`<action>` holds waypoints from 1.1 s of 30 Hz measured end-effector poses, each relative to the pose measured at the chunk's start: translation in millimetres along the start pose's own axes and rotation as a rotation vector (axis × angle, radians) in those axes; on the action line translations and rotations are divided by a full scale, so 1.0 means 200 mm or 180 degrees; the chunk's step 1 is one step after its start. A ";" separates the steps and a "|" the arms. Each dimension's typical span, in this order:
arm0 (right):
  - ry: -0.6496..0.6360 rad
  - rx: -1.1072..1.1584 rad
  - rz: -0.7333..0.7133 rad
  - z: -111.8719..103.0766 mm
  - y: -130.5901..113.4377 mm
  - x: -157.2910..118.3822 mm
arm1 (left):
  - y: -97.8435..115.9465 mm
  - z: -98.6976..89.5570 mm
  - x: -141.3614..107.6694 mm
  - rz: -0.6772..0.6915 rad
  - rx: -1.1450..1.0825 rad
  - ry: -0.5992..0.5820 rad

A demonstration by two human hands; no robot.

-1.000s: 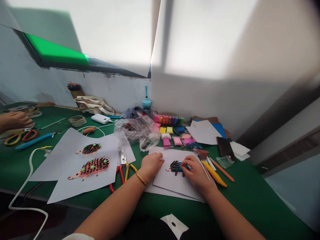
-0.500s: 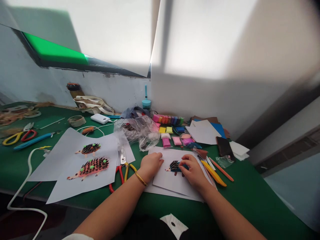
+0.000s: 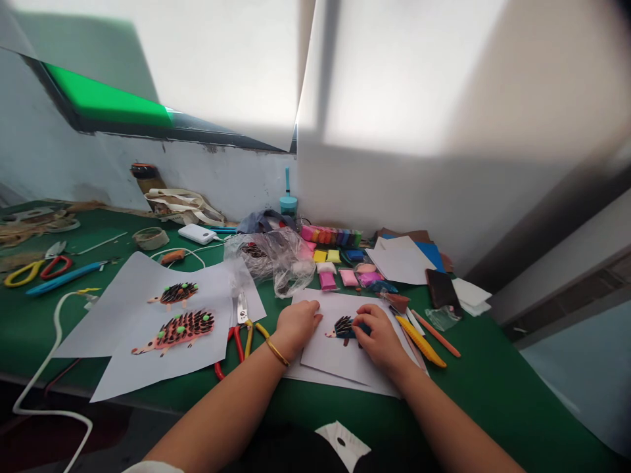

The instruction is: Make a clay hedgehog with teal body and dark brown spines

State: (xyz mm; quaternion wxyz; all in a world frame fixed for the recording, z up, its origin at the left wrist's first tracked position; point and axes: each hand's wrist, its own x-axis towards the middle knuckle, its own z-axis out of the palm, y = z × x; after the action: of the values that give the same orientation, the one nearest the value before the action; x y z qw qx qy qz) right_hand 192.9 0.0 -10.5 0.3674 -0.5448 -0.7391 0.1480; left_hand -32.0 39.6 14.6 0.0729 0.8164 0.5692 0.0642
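Observation:
A small hedgehog figure (image 3: 343, 328) with a blue body, pale face and dark spines lies on a white paper sheet (image 3: 330, 361) in front of me. My left hand (image 3: 297, 325) rests on the sheet's left side, fingers lying on it and holding nothing. Over the hedgehog's rear is my right hand (image 3: 377, 334), its thumb and fingertips pinched together. Whatever is between those fingertips is too small and hidden to name. The right hand also covers part of the blue body.
Left, a pink hedgehog (image 3: 185, 330) and a darker one (image 3: 176, 293) lie on paper. Red-and-yellow-handled pliers (image 3: 245, 335) sit by my left wrist. Behind are a plastic bag (image 3: 280, 256) and clay packets (image 3: 350, 278); right, a yellow cutter knife (image 3: 420, 341) and dark phone-like object (image 3: 442, 289).
My right hand has shifted very slightly to the left over the hedgehog's back. My left hand and the paper stay where they were.

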 end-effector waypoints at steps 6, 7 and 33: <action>0.0069 -0.0177 -0.0093 0.01 0.00 0.00 | 0.00 -0.01 0.00 -0.0021 -0.0007 -0.0021; 0.0074 -0.0197 -0.0101 0.02 0.00 0.00 | 0.00 -0.01 0.00 -0.0016 -0.0005 -0.0015; 0.0072 -0.0290 -0.0168 0.01 -0.02 0.00 | 0.00 -0.01 0.00 0.0052 0.0063 0.0043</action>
State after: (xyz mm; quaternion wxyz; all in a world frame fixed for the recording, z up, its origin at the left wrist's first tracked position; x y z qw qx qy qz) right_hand 189.7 -1.5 -9.1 0.3543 -0.5429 -0.7550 0.0983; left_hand -32.0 39.6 15.7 0.0605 0.8213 0.5636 0.0647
